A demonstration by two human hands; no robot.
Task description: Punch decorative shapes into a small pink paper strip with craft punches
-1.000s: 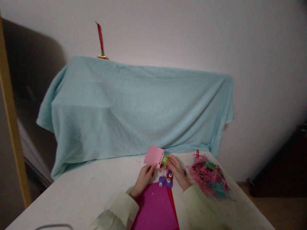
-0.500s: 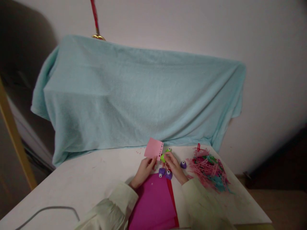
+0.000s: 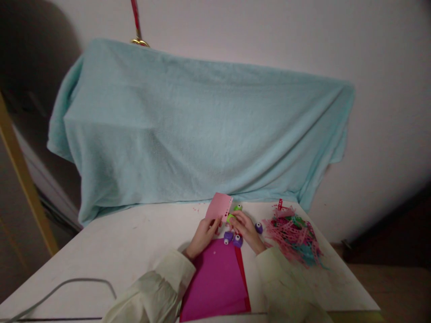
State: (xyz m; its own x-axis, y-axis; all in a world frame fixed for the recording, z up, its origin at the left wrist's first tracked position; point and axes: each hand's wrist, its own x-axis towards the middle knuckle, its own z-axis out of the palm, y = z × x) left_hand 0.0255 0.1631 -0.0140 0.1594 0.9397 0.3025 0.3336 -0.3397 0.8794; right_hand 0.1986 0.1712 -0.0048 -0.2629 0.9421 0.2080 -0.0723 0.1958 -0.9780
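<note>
My left hand (image 3: 203,234) pinches a pink paper (image 3: 218,206) by its near edge. Small punched holes run along the paper's right edge. A green craft punch (image 3: 230,218) sits at that edge, with the fingers of my right hand (image 3: 247,229) closed around it. Just beyond it lies another green punch (image 3: 238,207). Two purple punches, one (image 3: 228,237) to the left of the other (image 3: 237,241), rest between my wrists. A third purple punch (image 3: 258,228) lies right of my right hand.
Magenta paper sheets (image 3: 217,280) with a red one beneath lie in front of me on the white table (image 3: 134,242). A heap of punched paper strips (image 3: 296,235) is at the right. A light blue cloth (image 3: 202,130) hangs behind. A grey cable (image 3: 81,280) crosses the left front.
The pink paper has turned and shifted slightly against the green punch, its far edge now tilted more to the right. The view has shifted slightly. Both hands keep their holds.
</note>
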